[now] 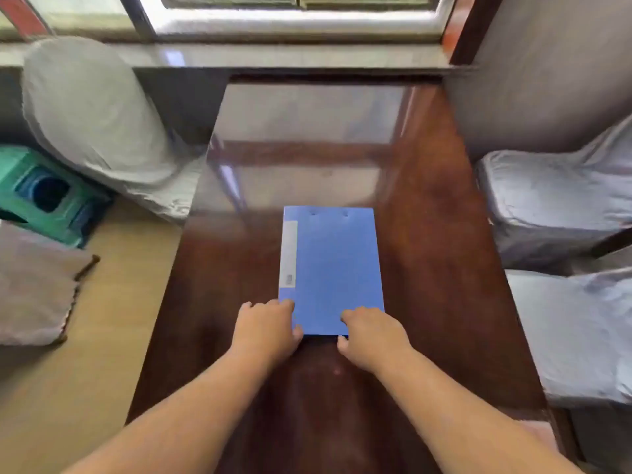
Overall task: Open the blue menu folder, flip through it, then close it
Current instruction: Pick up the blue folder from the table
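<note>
The blue menu folder (333,265) lies closed and flat on the dark wooden table (427,268), its spine with a pale label strip on the left. My left hand (265,328) rests on the folder's near left corner, fingers curled over the spine edge. My right hand (374,331) sits on the near right corner, fingers on top of the cover and thumb at the near edge below it. Both hands touch the folder; the cover is not lifted.
Chairs in grey covers stand to the right (561,213) and far left (92,114) of the table. A green stool (44,196) sits on the floor at left, near a grey cloth (30,289). A window sill (290,59) runs behind the table.
</note>
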A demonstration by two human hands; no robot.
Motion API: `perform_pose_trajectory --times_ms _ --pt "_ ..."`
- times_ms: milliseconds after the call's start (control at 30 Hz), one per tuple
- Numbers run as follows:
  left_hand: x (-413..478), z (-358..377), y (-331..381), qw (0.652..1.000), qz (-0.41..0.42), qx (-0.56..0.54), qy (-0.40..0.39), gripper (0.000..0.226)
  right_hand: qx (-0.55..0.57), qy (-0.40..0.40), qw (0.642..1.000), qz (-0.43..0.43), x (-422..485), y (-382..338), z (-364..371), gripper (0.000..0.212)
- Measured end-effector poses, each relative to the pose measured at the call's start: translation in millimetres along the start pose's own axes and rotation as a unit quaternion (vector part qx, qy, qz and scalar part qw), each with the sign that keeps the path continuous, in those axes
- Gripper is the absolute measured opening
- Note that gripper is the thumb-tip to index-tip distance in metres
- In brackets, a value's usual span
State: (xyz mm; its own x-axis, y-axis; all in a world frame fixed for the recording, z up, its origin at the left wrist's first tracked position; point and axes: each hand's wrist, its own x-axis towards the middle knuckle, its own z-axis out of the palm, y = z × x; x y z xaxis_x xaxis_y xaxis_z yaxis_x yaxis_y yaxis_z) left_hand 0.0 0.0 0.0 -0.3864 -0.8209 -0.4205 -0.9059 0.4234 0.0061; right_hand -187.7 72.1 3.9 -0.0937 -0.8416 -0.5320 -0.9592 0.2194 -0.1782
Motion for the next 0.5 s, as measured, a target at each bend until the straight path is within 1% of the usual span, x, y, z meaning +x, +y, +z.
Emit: perform_pose_trajectory --times_ms 67,100,133,200,267,300,333,367,433,467,500 --pt "7 20 1 0.993 -0.049 -0.077 -0.073 0.084 0.000 -0.049 0.999 0.004 8 4 19 0.060" --pt "7 28 2 0.986 -0.068 -0.127 -0.087 0.093 0.001 -0.063 0.998 0.004 10 7 28 0.069" --pt "8 34 3 0.975 -0.093 -0.185 -0.084 0.099 0.006 -0.078 0.997 0.008 11 8 33 0.073" --pt "16 40 9 0.945 -0.147 -0.290 -0.030 0.102 0.027 -0.068 0.997 0.010 17 9 41 0.075" --pt "27 38 10 0.898 -0.222 -0.381 -0.004 0.102 0.054 -0.053 0.997 0.022 21 9 43 0.073" --pt "32 36 11 0.873 -0.251 -0.417 -0.017 0.098 0.070 -0.051 0.996 0.029 22 10 43 0.072" --pt "37 33 13 0.854 -0.266 -0.446 -0.034 0.086 0.082 -0.055 0.995 0.033 22 12 43 0.072" --pt "40 30 14 0.846 -0.264 -0.461 -0.041 0.067 0.093 -0.052 0.994 0.030 21 13 41 0.071" --pt "43 23 17 0.834 -0.250 -0.491 -0.024 0.030 0.131 -0.036 0.990 0.023 16 19 35 0.069" --pt "43 17 19 0.818 -0.241 -0.522 -0.012 0.017 0.163 -0.016 0.986 0.031 15 24 31 0.069" --pt "42 12 20 0.802 -0.229 -0.552 -0.003 0.011 0.199 0.014 0.979 0.053 14 32 26 0.070"
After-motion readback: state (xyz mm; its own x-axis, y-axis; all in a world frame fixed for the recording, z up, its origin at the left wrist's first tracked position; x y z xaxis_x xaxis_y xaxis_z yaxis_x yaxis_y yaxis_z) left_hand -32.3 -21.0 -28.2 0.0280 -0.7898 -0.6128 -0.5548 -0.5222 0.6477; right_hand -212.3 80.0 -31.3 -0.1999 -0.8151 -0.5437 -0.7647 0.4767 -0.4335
